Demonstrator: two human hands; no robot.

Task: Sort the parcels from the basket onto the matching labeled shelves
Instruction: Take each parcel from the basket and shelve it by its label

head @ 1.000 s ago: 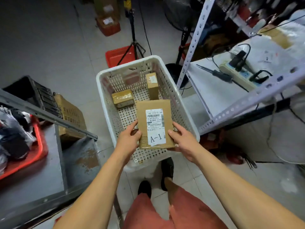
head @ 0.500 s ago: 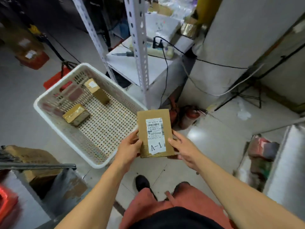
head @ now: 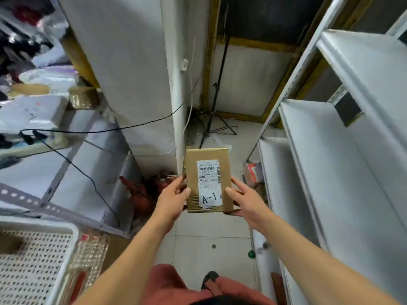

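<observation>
A flat brown cardboard parcel [head: 208, 170] with a white shipping label marked "A-1" is held up in front of me, above the floor. My left hand [head: 171, 198] grips its left edge, thumb on top. My right hand [head: 243, 200] grips its right edge and underside. The white perforated basket [head: 66, 249] sits at the lower left; only its near corner shows. White metal shelves [head: 330, 172] rise on the right, several tiers, with no labels readable.
A white pillar [head: 141, 73] stands ahead on the left. A black tripod [head: 214, 111] stands on the floor behind the parcel. A cluttered shelf unit [head: 44, 119] with cables lies left. Red items [head: 141, 194] sit at the pillar's base.
My view has swung right, away from the basket, which slid to the lower left. The white shelves on the right have come into view. Both hands still hold the A-1 parcel the same way.
</observation>
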